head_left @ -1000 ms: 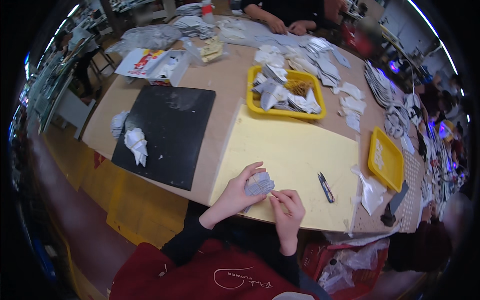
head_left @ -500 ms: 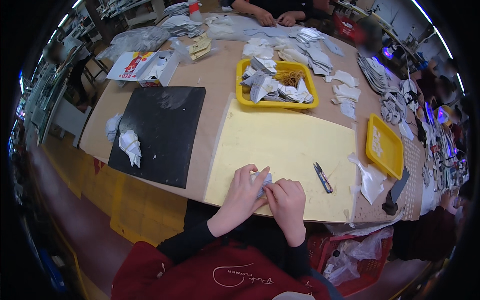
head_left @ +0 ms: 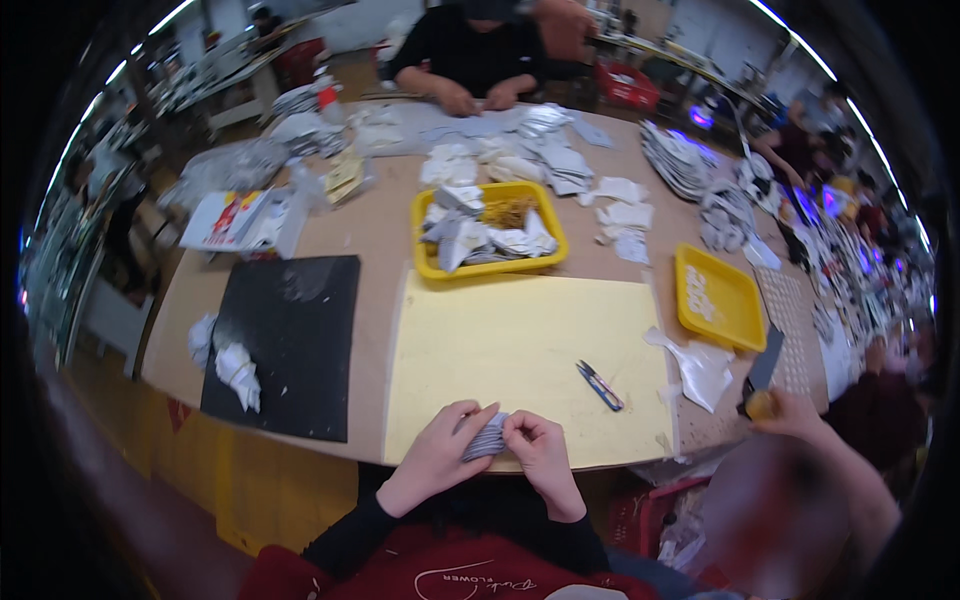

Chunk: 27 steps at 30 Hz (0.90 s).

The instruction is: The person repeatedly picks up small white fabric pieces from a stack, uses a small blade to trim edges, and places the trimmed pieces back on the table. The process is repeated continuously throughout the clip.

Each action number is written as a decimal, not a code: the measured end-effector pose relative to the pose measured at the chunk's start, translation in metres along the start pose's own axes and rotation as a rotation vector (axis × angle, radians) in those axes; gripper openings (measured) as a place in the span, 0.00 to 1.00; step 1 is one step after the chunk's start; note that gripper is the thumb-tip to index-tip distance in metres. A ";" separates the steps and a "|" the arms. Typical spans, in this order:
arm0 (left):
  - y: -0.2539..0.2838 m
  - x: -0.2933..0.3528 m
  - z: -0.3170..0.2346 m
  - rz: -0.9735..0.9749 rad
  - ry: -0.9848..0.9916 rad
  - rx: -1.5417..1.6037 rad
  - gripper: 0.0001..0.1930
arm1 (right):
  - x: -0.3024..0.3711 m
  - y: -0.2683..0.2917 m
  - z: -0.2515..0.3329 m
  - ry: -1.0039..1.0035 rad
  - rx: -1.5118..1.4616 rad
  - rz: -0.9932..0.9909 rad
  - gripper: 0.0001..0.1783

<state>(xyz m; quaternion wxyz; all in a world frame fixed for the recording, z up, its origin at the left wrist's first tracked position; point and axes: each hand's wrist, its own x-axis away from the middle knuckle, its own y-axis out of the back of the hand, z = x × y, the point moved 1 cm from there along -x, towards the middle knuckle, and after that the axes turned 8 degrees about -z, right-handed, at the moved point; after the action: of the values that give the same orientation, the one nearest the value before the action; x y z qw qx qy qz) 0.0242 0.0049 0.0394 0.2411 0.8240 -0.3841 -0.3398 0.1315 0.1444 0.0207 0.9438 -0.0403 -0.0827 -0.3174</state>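
Observation:
A small stack of grey, layered pieces (head_left: pixel 486 437) is held over the near edge of a yellow sheet (head_left: pixel 500 340). My left hand (head_left: pixel 440 448) wraps around its left side, thumb over the top. My right hand (head_left: pixel 541 452) pinches at the stack's right edge, fingertips curled in; whether something thin is between them I cannot make out. Thread snips (head_left: pixel 600 386) lie on the sheet to the right of my hands. Beyond the sheet, a yellow tray (head_left: pixel 490 268) holds bundled grey-white pieces (head_left: pixel 465 240) and a heap of tan rubber bands (head_left: pixel 510 212).
A black board (head_left: pixel 290 340) at left carries a white bundle (head_left: pixel 238 376). An open white box (head_left: pixel 245 222) stands behind it. At right are another yellow tray (head_left: pixel 720 300) and another person's hand (head_left: pixel 790 412) with a yellowish thing. A co-worker (head_left: pixel 470 60) sits across the table.
My view has tilted up, so the table appears lower. The grey stack shows more between my hands. Another person's arm has come in at the lower right.

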 end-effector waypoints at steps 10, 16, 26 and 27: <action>-0.001 0.028 0.048 -0.170 0.553 1.089 0.39 | 0.009 0.024 0.000 -0.159 -0.514 0.362 0.06; 0.003 0.022 0.072 -0.444 0.820 1.382 0.33 | 0.021 -0.020 0.000 0.477 0.144 0.300 0.06; 0.010 0.012 0.086 -0.567 0.846 1.394 0.29 | 0.014 -0.010 0.001 0.576 0.510 -0.086 0.06; 0.011 0.006 0.084 -0.604 0.828 1.383 0.29 | 0.014 -0.007 0.001 0.579 0.528 -0.120 0.06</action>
<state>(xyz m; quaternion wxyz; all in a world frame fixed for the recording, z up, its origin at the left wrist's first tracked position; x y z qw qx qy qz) -0.0407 -0.0183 -0.0107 -0.2950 0.9102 -0.1504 0.2488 0.1378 0.1308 0.0242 0.8857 0.3001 0.1056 -0.3382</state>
